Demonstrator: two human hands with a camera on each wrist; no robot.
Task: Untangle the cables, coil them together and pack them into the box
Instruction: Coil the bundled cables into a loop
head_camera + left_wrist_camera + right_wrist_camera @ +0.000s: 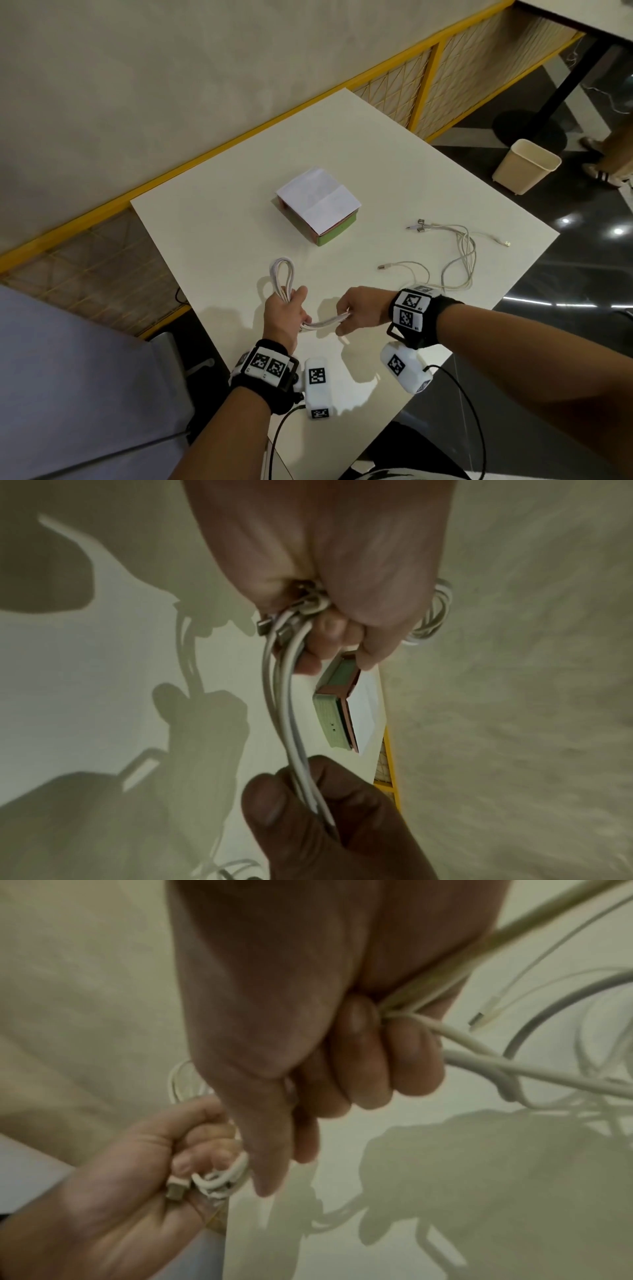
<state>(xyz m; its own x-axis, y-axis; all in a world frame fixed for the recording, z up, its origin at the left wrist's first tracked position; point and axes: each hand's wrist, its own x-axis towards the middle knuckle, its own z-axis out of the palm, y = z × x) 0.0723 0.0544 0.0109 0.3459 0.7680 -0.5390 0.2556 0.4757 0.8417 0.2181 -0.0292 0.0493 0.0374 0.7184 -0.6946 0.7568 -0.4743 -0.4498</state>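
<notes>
My left hand grips a bundle of white cables looped upward above my fist, with plug ends poking out below the palm. The same cables run rightward to my right hand, which holds them in curled fingers. From my right hand the strands trail to a loose tangle of white cables lying on the table at the right. The box, green-sided with a white flap over its top, sits at the table's middle, beyond both hands.
The white table ends close to my left hand and behind the box. A yellow mesh railing runs along the far edge. A cream bin and another person's feet are on the dark floor at right.
</notes>
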